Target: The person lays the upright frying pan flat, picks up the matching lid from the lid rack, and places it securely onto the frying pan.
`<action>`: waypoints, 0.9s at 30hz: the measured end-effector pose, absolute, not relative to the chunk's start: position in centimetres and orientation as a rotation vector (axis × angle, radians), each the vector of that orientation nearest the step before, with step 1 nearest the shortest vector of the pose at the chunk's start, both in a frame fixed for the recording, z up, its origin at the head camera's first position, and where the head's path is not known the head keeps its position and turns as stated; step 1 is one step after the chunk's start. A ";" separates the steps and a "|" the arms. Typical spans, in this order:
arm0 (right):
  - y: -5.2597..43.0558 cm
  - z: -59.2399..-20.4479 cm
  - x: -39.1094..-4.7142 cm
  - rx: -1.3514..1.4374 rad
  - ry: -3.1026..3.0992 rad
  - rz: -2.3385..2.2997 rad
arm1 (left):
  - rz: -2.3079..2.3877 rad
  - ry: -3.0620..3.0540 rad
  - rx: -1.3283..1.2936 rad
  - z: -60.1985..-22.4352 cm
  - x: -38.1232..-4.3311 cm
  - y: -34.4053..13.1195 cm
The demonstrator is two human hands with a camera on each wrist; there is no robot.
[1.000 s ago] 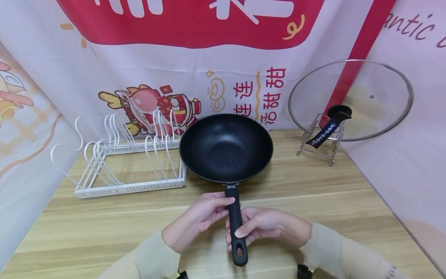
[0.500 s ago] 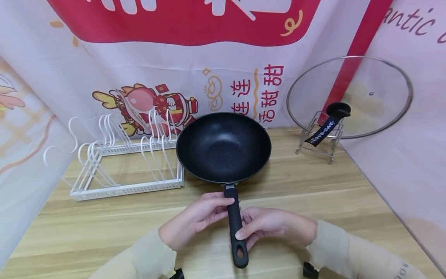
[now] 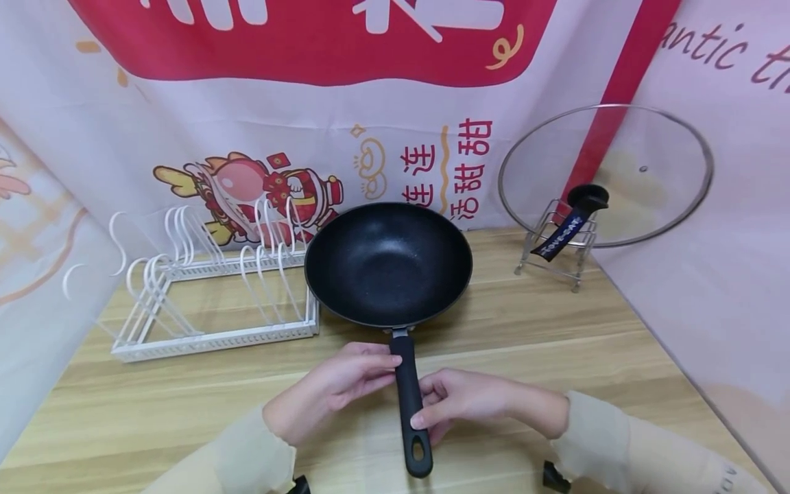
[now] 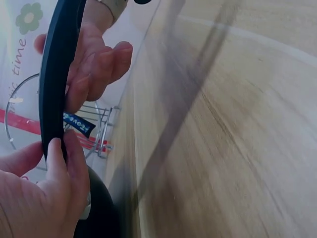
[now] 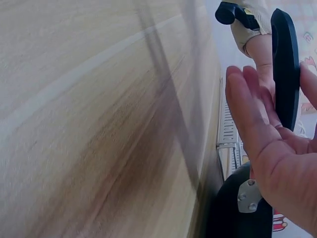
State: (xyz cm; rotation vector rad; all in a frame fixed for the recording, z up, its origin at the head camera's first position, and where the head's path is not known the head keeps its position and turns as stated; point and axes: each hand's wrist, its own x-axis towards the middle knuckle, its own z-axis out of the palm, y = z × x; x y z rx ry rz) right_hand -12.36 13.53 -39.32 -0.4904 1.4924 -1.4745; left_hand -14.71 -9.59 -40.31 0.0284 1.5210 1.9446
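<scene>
A black wok (image 3: pixel 389 267) with a long black handle (image 3: pixel 409 405) stands in the middle of the head view, its bowl away from me. My left hand (image 3: pixel 345 374) pinches the handle near the bowl, thumb on top. Close to the hanging hole at the handle's end, my right hand (image 3: pixel 463 398) holds it with the thumb on top and the fingers at its right side and below. In the left wrist view, the right hand's fingers (image 4: pixel 101 69) are bent beside the handle. The right wrist view shows the handle (image 5: pixel 286 69) raised above the wooden surface.
Left of the wok stands a white rack (image 3: pixel 216 336) with upright hoops, close to the bowl's rim. At the back right a glass lid (image 3: pixel 654 199) with a black knob leans in a small wire stand (image 3: pixel 555 240). Printed cloth walls (image 3: pixel 296 110) enclose the wooden table (image 3: pixel 185 412).
The whole scene has shifted slightly left in the head view. My right fingertips, earlier showing left of the handle, have drawn back to its right. Both hands stay at the handle.
</scene>
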 end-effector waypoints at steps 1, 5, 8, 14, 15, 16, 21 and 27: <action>13.6 -39.2 -12.3 -0.499 1.521 -1.469 | 1.934 1.526 0.037 -40.2 -14.7 -9.7; 13.7 -38.7 -12.0 -0.551 1.643 -1.430 | 1.882 1.546 0.099 -39.8 -14.7 -10.3; 13.8 -38.4 -11.8 -0.641 1.817 -1.343 | 1.835 1.563 0.160 -39.4 -14.7 -10.7; 14.1 -37.9 -11.5 -0.805 2.114 -1.173 | 1.759 1.532 0.294 -38.7 -15.0 -11.5; 14.1 -37.8 -11.4 -0.813 2.135 -1.163 | 1.742 1.535 0.317 -38.5 -15.0 -11.7; 14.2 -37.8 -11.3 -0.818 2.150 -1.156 | 1.718 1.550 0.341 -38.3 -15.1 -11.9; 14.6 -37.6 -10.9 -0.855 2.180 -1.151 | 1.563 1.716 0.407 -36.8 -15.2 -12.8; 15.4 -37.6 -10.8 -0.935 2.226 -1.123 | 1.450 1.781 0.453 -35.1 -15.5 -13.4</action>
